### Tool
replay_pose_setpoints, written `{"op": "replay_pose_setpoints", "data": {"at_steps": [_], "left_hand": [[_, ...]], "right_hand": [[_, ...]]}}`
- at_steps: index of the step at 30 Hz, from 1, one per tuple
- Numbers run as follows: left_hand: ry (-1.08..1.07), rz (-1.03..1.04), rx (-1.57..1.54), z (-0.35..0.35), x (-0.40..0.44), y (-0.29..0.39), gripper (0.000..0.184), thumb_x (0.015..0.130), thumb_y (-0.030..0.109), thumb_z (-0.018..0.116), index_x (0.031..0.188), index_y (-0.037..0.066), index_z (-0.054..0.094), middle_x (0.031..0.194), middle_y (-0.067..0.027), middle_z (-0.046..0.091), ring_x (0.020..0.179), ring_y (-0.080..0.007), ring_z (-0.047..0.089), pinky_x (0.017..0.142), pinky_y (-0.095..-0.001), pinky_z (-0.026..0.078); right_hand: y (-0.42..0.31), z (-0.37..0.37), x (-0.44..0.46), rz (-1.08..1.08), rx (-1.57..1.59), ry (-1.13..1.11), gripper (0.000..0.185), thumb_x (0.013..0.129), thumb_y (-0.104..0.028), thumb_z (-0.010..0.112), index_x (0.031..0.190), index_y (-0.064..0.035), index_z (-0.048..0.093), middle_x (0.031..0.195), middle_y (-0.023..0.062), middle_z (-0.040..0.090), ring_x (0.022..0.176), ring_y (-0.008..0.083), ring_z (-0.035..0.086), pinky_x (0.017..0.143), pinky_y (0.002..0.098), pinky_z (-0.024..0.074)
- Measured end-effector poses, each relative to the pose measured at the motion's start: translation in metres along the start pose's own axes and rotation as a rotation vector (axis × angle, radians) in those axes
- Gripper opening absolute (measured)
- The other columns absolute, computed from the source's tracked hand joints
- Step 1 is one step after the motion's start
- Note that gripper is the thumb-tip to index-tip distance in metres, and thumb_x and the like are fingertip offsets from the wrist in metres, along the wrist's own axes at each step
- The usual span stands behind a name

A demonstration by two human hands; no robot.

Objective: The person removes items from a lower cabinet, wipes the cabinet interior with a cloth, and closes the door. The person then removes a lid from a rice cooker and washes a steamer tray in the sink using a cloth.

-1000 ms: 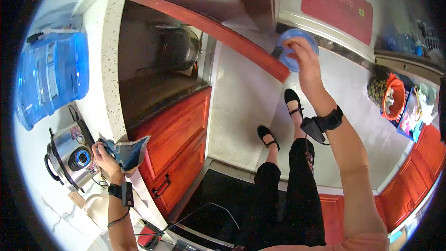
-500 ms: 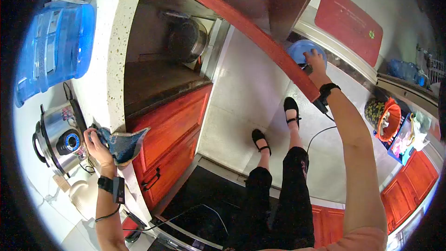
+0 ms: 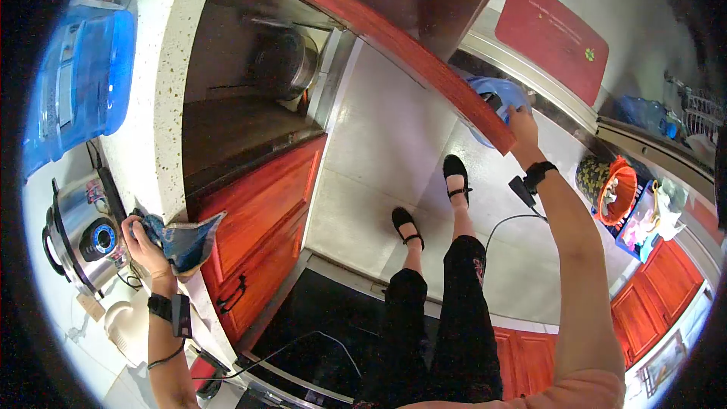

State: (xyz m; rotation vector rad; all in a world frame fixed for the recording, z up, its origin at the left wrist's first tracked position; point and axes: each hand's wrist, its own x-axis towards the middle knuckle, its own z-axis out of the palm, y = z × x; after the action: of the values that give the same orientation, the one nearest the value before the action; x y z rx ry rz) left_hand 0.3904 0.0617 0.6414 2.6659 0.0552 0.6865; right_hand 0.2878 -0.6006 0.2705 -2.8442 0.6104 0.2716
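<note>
At the left counter edge, my left hand [image 3: 148, 248] is closed on a blue patterned cloth [image 3: 188, 244], which hangs over the edge in front of the red drawers. Across the kitchen, my right hand [image 3: 524, 127] grips the rim of a round, light-blue plastic container [image 3: 503, 92]. Something dark shows at the container, but its kind is unclear. A red cabinet door [image 3: 394, 53] stands swung out and hides part of the container. Inside the open cabinet [image 3: 242, 117], a metal pot [image 3: 299, 64] sits toward the back.
An electric pressure cooker [image 3: 76, 236] and a large blue water bottle [image 3: 83, 83] stand on the left counter. Red drawers [image 3: 265, 235] lie below the cabinet. A bin with an orange liner [image 3: 619, 189] stands at right beside a blue basket [image 3: 632, 238]. A cable runs across my legs.
My right hand has turned the blue container, so a dark part of it now shows. The view has shifted slightly, moving everything left. My left hand keeps its hold on the cloth.
</note>
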Motion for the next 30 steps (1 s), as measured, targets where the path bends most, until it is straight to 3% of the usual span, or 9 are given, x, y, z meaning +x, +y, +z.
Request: {"op": "replay_pose_setpoints", "data": {"at_steps": [5,10,12,20,21,22,24,27,30], "left_hand": [[-0.031,0.009,0.001,0.001,0.003,0.0,0.023,0.095,0.026,0.045,0.093,0.005,0.054,0.085,-0.0016,0.048,0.077,-0.0128,0.042,0.074,-0.0259,0.036],[-0.023,-0.061,0.045,0.008,0.022,-0.019,0.029,0.097,0.022,0.044,0.105,-0.003,0.057,0.104,-0.0118,0.058,0.099,-0.0224,0.052,0.095,-0.0329,0.037],[-0.016,0.192,0.141,0.006,0.028,-0.034,0.032,0.097,0.023,0.044,0.105,-0.005,0.056,0.106,-0.0145,0.058,0.1,-0.025,0.052,0.096,-0.0336,0.037],[-0.114,0.03,0.15,0.014,0.052,-0.062,0.037,0.096,0.029,0.044,0.108,-0.004,0.054,0.111,-0.0183,0.056,0.097,-0.0312,0.052,0.089,-0.0395,0.041],[-0.146,0.552,0.573,0.009,0.066,-0.117,0.039,0.094,0.03,0.047,0.113,-0.004,0.053,0.12,-0.0201,0.053,0.105,-0.036,0.053,0.092,-0.0417,0.042],[-0.365,0.132,0.801,0.0,0.063,-0.128,0.064,0.082,0.04,0.056,0.135,0.007,0.042,0.13,-0.0118,0.045,0.123,-0.0338,0.041,0.093,-0.053,0.045],[-0.295,0.163,0.602,0.007,0.06,-0.114,0.054,0.084,0.04,0.053,0.126,0.007,0.05,0.124,-0.0131,0.048,0.116,-0.0336,0.045,0.085,-0.0523,0.048],[-0.343,0.524,0.415,0.013,0.071,-0.158,0.044,0.087,0.038,0.052,0.118,0.006,0.055,0.123,-0.0142,0.05,0.115,-0.0329,0.045,0.089,-0.0521,0.045],[-0.35,0.21,0.241,0.022,0.065,-0.138,0.052,0.092,0.043,0.044,0.128,0.007,0.048,0.131,-0.014,0.047,0.124,-0.0312,0.038,0.109,-0.0517,0.021]], "right_hand": [[0.029,-0.01,-0.032,0.029,-0.04,-0.026,0.046,0.064,-0.003,0.07,0.109,-0.0085,0.06,0.103,0.0168,0.058,0.096,0.0347,0.058,0.078,0.0438,0.0524],[0.07,0.021,-0.03,0.056,-0.126,-0.092,0.044,0.069,0.0,0.06,0.112,-0.0089,0.059,0.105,0.0161,0.059,0.094,0.0338,0.059,0.076,0.0423,0.0513],[0.081,0.029,-0.028,0.027,-0.163,-0.002,0.045,0.069,0.0,0.059,0.113,-0.009,0.058,0.106,0.0156,0.058,0.099,0.0347,0.058,0.073,0.0429,0.0522],[0.102,0.009,-0.025,0.102,-0.133,-0.103,0.043,0.075,-0.004,0.061,0.117,-0.011,0.056,0.117,0.0163,0.051,0.114,0.0335,0.048,0.088,0.0501,0.0458],[0.101,0.006,-0.024,0.121,-0.14,-0.104,0.044,0.075,-0.004,0.06,0.118,-0.0109,0.055,0.119,0.0169,0.049,0.116,0.0336,0.046,0.09,0.0535,0.0425],[0.1,0.003,-0.023,0.14,-0.148,-0.105,0.046,0.075,-0.004,0.06,0.12,-0.0109,0.054,0.12,0.0176,0.048,0.118,0.0336,0.044,0.093,0.0569,0.0392],[0.091,0.002,-0.017,0.17,-0.186,-0.067,0.051,0.074,-0.009,0.064,0.123,-0.0122,0.052,0.125,0.0186,0.046,0.12,0.034,0.042,0.094,0.0598,0.0354],[0.052,-0.007,-0.002,0.153,-0.144,-0.001,0.062,0.068,-0.022,0.073,0.125,-0.0141,0.051,0.13,0.0198,0.043,0.121,0.0351,0.04,0.092,0.0578,0.034],[-0.01,0.002,0.0,-0.207,0.453,0.277,0.063,0.068,-0.031,0.076,0.12,-0.0061,0.051,0.123,0.0207,0.047,0.116,0.0365,0.044,0.092,0.049,0.0373]]}}
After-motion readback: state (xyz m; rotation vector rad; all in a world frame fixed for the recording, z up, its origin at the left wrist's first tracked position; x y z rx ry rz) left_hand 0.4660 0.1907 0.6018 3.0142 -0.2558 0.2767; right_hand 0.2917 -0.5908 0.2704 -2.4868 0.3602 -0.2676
